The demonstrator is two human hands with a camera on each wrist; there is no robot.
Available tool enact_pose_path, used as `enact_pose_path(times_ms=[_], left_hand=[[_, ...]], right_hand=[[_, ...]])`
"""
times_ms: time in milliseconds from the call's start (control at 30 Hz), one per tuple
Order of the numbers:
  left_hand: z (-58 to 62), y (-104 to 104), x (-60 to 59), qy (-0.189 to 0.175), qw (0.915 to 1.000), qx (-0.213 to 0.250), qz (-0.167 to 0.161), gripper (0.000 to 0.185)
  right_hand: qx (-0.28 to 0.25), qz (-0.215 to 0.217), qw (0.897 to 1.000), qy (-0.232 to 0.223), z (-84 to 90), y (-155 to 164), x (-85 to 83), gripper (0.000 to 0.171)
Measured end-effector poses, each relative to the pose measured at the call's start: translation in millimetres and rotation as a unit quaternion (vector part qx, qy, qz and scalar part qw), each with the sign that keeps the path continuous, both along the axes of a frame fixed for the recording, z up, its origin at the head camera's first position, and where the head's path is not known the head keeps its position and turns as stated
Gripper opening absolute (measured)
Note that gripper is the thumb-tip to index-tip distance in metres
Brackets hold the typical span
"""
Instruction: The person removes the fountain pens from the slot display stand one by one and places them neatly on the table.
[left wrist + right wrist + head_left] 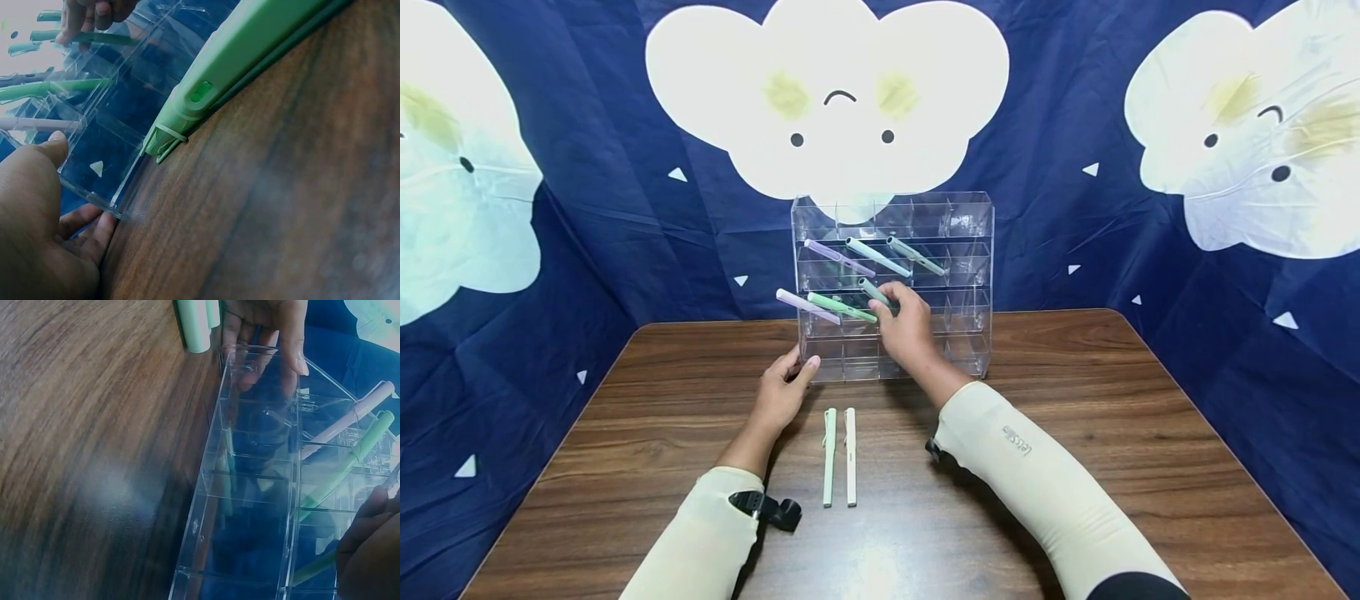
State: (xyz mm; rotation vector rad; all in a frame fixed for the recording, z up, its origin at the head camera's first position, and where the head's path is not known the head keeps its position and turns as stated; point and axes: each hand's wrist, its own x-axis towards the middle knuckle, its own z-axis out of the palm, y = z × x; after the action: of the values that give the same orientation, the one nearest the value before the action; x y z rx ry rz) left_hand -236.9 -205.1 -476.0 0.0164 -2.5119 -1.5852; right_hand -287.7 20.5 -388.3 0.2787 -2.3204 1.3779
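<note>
A clear acrylic organizer (861, 350) with rows of small compartments stands upright on the table. My right hand (906, 327) pinches a grey-green pen (871, 289), which slants into the second row from the bottom. Left of it in that row lean a bright green pen (841, 307) and a pale lilac pen (807, 306). At the organizer's lower left corner, my left hand (781, 398) grips the side, thumb in front and the other fingers partly hidden behind. The row above bears a purple pen (838, 258), a light blue pen (877, 257) and another grey-green pen (915, 255).
Two capped pens lie side by side on the wooden table (662, 433), in front of the organizer: a mint green pen (829, 458) and a cream pen (851, 458). Behind the table hangs a dark blue cloth (602, 208) with white cloud shapes.
</note>
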Motion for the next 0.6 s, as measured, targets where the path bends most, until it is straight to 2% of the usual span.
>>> enact_pose_path(times_ms=[300,600], left_hand=[[0.5,0,0.5,-0.001,1.0,-0.006,0.001,0.058],[-0.4,-1,0.6,-0.002,1.0,-0.005,0.004,0.058]], right_hand=[[-0.04,-0.005,0.999,0.014,8.4,2,-0.1,0.018],[-0.051,-0.001,0.998,0.027,22.5,1,2.2,0.021]])
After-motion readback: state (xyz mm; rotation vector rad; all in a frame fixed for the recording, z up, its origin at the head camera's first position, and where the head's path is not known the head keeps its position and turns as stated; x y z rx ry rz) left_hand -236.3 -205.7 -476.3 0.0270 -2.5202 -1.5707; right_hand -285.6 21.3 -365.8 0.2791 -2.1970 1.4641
